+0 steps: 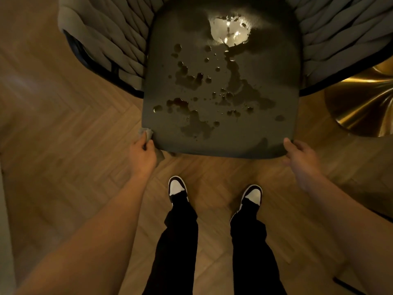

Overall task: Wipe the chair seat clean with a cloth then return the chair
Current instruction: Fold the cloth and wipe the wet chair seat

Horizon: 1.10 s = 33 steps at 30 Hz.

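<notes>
A chair with a dark seat (265,67) stands in front of me, its woven grey backrest (110,39) curving round both sides. Dark spilled liquid (191,81) lies in blots and puddles across the seat, with a bright reflecting pool (229,31) near the back. My left hand (142,155) grips a small grey cloth (145,133) at the seat's front left corner. At the front right corner my right hand (302,156) holds the seat edge, thumb on top and fingers under the rim.
A wooden herringbone floor (63,124) surrounds the chair. A round brass table base (361,99) sits close on the right, behind the chair's side. My two feet in black and white shoes (177,188) stand just before the seat.
</notes>
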Motion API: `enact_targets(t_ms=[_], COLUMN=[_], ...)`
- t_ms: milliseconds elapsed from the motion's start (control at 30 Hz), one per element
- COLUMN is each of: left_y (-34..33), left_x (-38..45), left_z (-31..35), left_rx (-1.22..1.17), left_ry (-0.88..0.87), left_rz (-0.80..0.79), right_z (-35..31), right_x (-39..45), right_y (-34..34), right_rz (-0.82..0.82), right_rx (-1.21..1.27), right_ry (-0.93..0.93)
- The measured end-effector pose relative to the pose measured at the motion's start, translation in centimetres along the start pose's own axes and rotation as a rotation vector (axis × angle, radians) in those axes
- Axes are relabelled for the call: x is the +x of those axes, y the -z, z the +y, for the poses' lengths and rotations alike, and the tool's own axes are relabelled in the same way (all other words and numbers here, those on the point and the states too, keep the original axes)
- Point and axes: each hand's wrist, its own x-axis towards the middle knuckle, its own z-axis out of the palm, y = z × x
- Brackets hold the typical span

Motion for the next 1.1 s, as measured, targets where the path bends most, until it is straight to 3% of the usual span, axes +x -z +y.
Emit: enact_targets(t_ms=[367, 667, 1100], left_y=[-2.6, -11.0, -21.4], left_x=[-2.2, -9.9, -18.0], left_z=[1.0, 8.1, 17.4], left_rx=[0.024, -0.024, -0.023], left_ry=[0.042, -0.069, -0.326], left_rz=[0.168, -0.018, -0.331], right_z=[0.9, 1.4, 1.7], right_x=[0.2, 0.8, 1.4], right_y=[1.4, 1.8, 2.0], right_rz=[-0.100, -0.130, -0.126], right_rx=[0.155, 0.216, 0.076], right_ry=[0.069, 0.056, 0.089])
